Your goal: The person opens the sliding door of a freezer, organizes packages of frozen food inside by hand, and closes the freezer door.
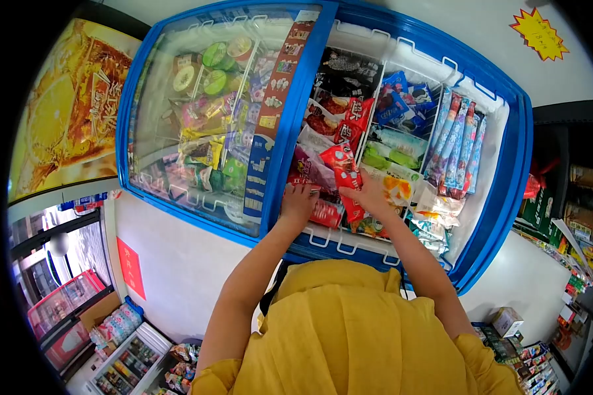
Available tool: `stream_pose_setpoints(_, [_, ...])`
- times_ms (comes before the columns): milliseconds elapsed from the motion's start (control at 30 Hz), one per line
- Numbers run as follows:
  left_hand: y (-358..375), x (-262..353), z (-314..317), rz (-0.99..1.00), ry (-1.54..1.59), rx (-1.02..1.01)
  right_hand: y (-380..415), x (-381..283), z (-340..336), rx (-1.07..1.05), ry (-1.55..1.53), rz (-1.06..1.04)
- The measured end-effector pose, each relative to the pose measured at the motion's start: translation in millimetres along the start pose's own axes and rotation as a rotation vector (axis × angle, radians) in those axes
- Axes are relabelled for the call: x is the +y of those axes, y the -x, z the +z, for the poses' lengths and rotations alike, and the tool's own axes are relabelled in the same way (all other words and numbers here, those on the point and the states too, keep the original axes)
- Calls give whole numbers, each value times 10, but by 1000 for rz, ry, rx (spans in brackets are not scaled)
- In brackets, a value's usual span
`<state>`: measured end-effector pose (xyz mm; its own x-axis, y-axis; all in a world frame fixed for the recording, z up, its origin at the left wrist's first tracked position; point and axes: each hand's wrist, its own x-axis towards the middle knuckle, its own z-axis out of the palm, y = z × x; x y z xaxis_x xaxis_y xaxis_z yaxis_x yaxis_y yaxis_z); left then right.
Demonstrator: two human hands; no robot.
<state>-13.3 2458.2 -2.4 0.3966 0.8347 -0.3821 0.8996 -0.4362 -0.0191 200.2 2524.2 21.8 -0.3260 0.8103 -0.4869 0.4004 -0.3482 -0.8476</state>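
Observation:
My left hand (299, 205) reaches into the open half of a blue-rimmed chest freezer (518, 164), its fingers on red packets near the front. A red wrapped ice cream (342, 168) lies slanted beside it, with my right hand (372, 195) at its lower part, thumb and fingers against the wrapper. Purple packets (315, 167) are just above my left hand. To the right of my right hand lie white packets with orange pictures (396, 191). Green-and-white packets (392, 153) sit farther back. My left fingertips are partly hidden among the packets.
A sliding glass lid (204, 118) covers the freezer's left half. White wire dividers (370, 112) separate the packets. Long blue-and-red packets (456, 141) stand at the right. Shop shelves (576, 204) are at far right, and a drinks crate (120, 326) is at lower left.

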Motion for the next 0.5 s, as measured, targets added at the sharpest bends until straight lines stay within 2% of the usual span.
stream_pose_setpoints(33, [6, 8, -73, 7, -1, -71, -51, 84, 69, -3, 4, -34])
stream_pose_setpoints(133, [-3, 113, -321, -15, 435, -308, -77, 86, 168, 10, 58, -119])
stream_pose_setpoints(200, [-32, 161, -212, -30, 547, -373, -90, 10, 201, 14, 133, -110])
stream_pose_setpoints(233, [-41, 195, -165, -35, 604, -406, -118, 43, 235, 25, 208, -186])
stream_pose_setpoints(300, [-7, 319, -175, -59, 625, -458, -139, 80, 320, 43, 359, -333])
stream_pose_setpoints(333, [22, 358, -207, -72, 635, -485, -140, 48, 351, -35, 386, -309])
stream_pose_setpoints(400, [66, 391, -107, -41, 348, -358, -159, -44, 439, -192, 439, -264])
stream_pose_setpoints(433, [67, 400, -35, -24, 203, -292, -190, -16, 520, -240, 489, -319])
stream_pose_setpoints(500, [36, 419, 141, -96, 160, -279, -253, 94, 703, -221, 725, -432])
